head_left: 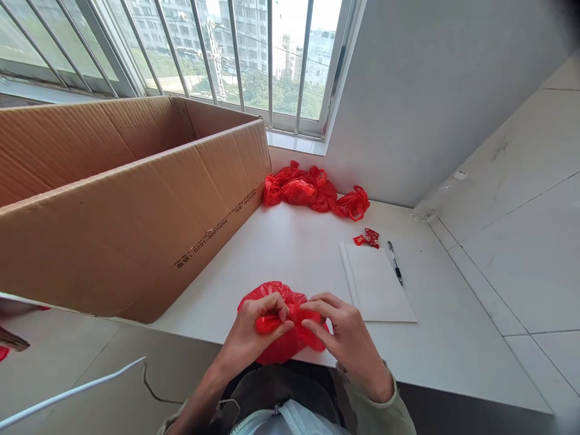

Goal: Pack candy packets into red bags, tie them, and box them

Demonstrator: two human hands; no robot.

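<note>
A red plastic bag (283, 350) rests at the front edge of the white table, bunched up between both my hands. My left hand (258, 323) is closed on a gathered part of it, thumb and fingers pinched together. On the other side, my right hand (338, 326) grips another part of the bag near its top, its fingers bent and slightly blurred. What the bag contains, if anything, is hidden. Right of my hands lies a white notepad (385, 284), with a black pen (396, 263) beside it.
A large open cardboard box (136, 223) takes up the left side of the table (290, 241). Several knotted red bags (301, 190) sit against the back wall. Small red wrappers (368, 238) lie above the notepad. A white rod (72, 393) shows at lower left.
</note>
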